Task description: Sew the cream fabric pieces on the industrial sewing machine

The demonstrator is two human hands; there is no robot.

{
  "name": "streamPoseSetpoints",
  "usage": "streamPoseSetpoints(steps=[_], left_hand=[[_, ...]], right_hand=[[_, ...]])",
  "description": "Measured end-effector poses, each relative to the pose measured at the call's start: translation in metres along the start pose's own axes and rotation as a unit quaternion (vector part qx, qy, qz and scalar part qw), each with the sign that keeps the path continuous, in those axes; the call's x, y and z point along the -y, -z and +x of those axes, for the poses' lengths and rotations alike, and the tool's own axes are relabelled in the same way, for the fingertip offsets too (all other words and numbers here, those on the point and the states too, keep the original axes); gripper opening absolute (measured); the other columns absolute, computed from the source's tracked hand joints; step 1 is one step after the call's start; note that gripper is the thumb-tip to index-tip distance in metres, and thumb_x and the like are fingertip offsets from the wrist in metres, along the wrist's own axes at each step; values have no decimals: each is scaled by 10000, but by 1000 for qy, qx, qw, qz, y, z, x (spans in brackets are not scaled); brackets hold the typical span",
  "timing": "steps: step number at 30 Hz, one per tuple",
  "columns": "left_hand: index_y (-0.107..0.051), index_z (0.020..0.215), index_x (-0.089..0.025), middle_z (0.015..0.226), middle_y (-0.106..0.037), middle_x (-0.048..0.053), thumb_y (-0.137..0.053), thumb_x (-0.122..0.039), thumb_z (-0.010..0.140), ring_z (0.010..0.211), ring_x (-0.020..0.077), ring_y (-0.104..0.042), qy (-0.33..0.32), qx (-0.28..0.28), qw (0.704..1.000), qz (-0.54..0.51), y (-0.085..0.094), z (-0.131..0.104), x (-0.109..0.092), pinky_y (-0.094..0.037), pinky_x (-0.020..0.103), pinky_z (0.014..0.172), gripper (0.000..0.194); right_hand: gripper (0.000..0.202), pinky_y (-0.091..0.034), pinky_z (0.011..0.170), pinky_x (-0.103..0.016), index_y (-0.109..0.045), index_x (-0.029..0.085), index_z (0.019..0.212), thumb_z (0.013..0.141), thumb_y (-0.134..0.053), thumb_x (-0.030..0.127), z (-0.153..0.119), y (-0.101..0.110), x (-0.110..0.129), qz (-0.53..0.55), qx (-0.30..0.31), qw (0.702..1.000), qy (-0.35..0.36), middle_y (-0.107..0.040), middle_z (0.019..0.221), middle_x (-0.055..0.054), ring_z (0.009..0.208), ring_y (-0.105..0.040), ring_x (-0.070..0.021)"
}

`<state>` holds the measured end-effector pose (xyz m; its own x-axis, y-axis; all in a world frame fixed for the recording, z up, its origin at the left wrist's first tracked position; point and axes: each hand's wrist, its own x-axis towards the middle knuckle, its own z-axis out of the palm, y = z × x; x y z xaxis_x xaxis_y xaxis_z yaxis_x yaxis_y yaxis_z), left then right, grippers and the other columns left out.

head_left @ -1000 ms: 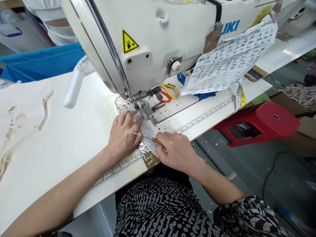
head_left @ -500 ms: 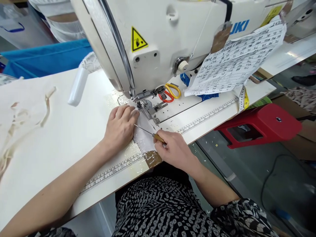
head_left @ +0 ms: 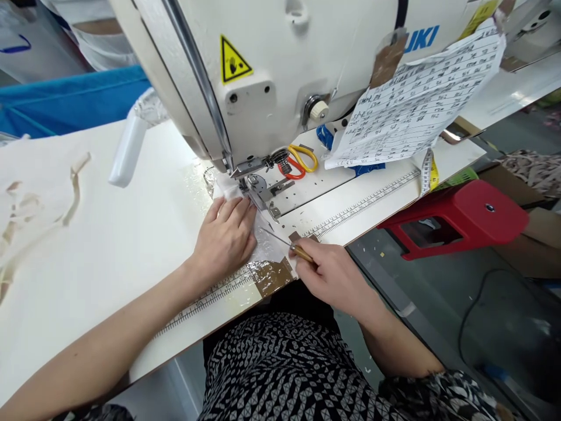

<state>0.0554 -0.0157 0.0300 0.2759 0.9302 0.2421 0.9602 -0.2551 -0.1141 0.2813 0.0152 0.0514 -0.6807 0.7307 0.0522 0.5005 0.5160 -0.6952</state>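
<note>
My left hand (head_left: 225, 237) lies palm down on a piece of white fabric (head_left: 268, 248), its fingertips just in front of the presser foot (head_left: 243, 185) of a sewing machine (head_left: 267, 52). Its fingers are extended and press on the cloth; what is under the palm is hidden. In my right hand (head_left: 333, 275) is an awl (head_left: 301, 252), gripped by its wooden handle. The thin metal shaft points left over the fabric, its tip a little to the right of my left hand.
Behind the presser foot lie scissors (head_left: 303, 158) with red and yellow handles. A handwritten sheet (head_left: 416, 105) hangs from the machine. Cream fabric strips (head_left: 75, 190) lie on the left of the table (head_left: 144, 234). A red stool (head_left: 477, 216) stands at the right.
My left hand has shifted slightly right and toward me. My right hand has drawn the awl right, and its tip is farther from the left hand's fingers. The view has shifted slightly.
</note>
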Motion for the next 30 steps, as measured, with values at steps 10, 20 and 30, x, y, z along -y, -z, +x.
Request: streamPoseSetpoints(steps=[10,20,30], left_hand=[[-547,1327,-109,1368,-564,175,-379,-320,982,1297,312,-493,22,3,999,-48,-1,-1,-5,-331,517,1157,439],[-543,1331,-59,1381,-554,199,-345,-219,961,1303,327,-491,8,9,999,-48,-1,-3,-4,-345,535,1146,449],[-545,1344,-75,1384,-545,199,-370,-255,948,1316,335,-484,16,13,997,-68,0,-4,-8,-351,537,1153,469]], right_hand=[[142,-329,521,-249,-487,215,743,858,-410,186,-8,17,-19,25,-48,997,-53,-686,777,-16,478,-434,-128],[146,-326,519,-246,-519,213,757,861,-421,188,-7,16,-23,25,-48,997,-57,-694,779,-11,485,-446,-132],[153,-340,522,-250,-502,217,749,880,-424,206,-8,15,-22,28,-49,997,-60,-708,840,-38,495,-446,-136]])
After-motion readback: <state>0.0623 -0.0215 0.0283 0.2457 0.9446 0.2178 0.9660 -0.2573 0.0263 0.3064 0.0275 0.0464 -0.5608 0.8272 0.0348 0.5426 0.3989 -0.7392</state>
